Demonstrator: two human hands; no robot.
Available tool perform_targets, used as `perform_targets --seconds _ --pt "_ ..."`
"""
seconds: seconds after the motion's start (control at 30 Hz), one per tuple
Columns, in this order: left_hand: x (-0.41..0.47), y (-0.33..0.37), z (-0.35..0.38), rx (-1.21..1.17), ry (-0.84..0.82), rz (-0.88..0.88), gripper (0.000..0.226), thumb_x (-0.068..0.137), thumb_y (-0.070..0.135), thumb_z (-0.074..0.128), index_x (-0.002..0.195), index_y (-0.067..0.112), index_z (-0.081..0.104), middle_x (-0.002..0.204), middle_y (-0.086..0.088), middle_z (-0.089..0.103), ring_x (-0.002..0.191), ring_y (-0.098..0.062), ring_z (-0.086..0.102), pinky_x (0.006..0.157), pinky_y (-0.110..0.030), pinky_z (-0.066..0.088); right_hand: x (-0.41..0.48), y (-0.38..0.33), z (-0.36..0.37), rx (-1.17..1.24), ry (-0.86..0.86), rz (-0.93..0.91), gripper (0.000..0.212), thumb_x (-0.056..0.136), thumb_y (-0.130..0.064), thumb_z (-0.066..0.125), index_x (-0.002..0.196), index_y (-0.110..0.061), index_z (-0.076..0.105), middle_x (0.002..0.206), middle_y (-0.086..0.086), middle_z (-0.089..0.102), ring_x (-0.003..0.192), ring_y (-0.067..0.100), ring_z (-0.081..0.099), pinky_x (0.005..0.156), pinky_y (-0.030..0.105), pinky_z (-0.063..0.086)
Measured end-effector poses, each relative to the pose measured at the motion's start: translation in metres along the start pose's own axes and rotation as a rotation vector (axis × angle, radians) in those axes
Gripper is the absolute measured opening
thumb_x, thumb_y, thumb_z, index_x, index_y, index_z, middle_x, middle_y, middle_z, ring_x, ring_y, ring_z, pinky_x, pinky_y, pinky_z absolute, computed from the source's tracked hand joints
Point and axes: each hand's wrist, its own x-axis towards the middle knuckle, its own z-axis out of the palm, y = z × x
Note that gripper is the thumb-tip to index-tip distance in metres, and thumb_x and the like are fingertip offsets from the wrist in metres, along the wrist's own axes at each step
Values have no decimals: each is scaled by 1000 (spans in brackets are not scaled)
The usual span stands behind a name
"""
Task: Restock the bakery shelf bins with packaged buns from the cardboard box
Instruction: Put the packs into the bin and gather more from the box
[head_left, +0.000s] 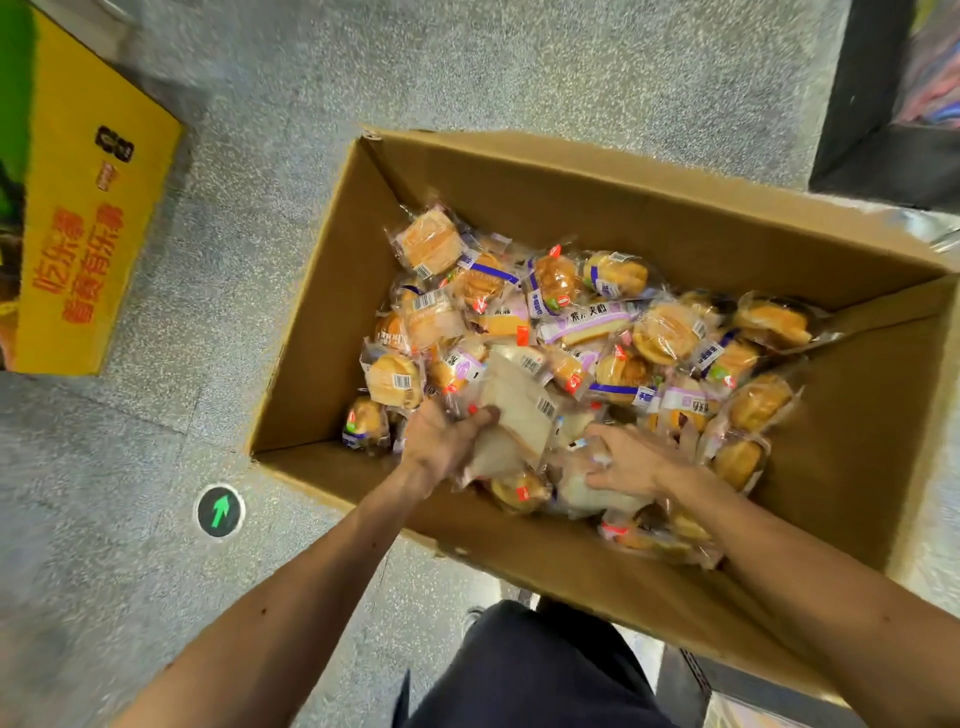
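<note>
cardboard box (322, 312) right flap cut by edge, yellow carton (98, 208) cropped left

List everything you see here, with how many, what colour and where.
cardboard box: one, brown, open on the floor, centre
packaged buns: many, golden in clear wrap, loose inside the box
pale packet: one, whitish, held above the buns
yellow carton: one, red lettering, far left
arrow marker: one, green on black, left of the box
dark fixture: one, black, top right
left hand: grips the pale packet
right hand: touches packets inside the box
</note>
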Motion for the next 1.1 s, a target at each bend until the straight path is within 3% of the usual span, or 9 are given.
perform_targets --seconds 0.17,0.3,0.4,0.5,0.57,0.73,0.83,0.97,1.1 --pt "-19 15 -29 -71 15 61 31 83 31 79 101 19 57 95 0 68 80 -15 66 52 -19 54 -22 -4 -22 325 194 129 73 83 -41 74 145 -23 39 116 1 60 98 21 58 85 34 48" --pt "-35 31 -59 -107 -52 165 38 77 35 83 105 15 68 97 -4 75 90 -23 72 77 -41 61 -50 -13 -43 777 362 210 38 86 -25 76 114 -14 53 105 3 60 87 15 57 66 25 46" --pt "-50 50 -79 -77 -132 277 28 79 30 83 97 12 71 86 1 76 78 -13 72 68 -31 59 -76 -29 -49 1160 467 219 21 86 -21 75 96 -17 56 107 12 65 93 23 63 78 41 57" --pt "-67 72 -95 -36 -261 392 27 78 30 82 96 11 73 83 2 76 72 -9 68 62 -25 51 -103 -52 -53 1454 477 152 62 74 -31 82 126 -7 56 118 21 67 103 36 68 87 58 56" --pt "-77 86 -104 11 -345 463 40 70 39 83 98 12 74 84 1 76 72 -9 69 64 -26 51 -120 -71 -54 1628 496 63 54 86 -24 72 132 -4 53 125 23 65 112 40 65 82 54 59" --pt "-97 122 -123 67 -475 593 67 56 55 85 104 10 73 97 -7 77 90 -24 72 82 -40 58 -174 -128 -55 1759 642 -124 52 83 -21 68 129 -1 56 121 24 65 106 38 66 62 38 59" --pt "-112 138 -130 82 -530 605 80 48 55 87 105 3 70 94 -8 75 81 -20 70 71 -32 56 -211 -154 -44 1773 742 -196 42 80 -31 65 117 -10 64 102 13 75 90 29 71 82 45 56" --pt "-144 156 -126 196 -686 589 68 59 45 92 108 6 67 101 -11 75 92 -25 73 89 -45 57 -257 -174 -13 1800 838 -224 28 89 -32 59 110 -15 66 97 9 76 84 23 73 90 44 51" --pt "-192 169 -97 380 -887 636 30 79 25 81 101 8 70 93 -9 77 82 -20 74 70 -31 59 -299 -184 25 1873 982 -157 28 83 -28 62 105 -12 66 91 11 76 75 23 73 70 35 59"
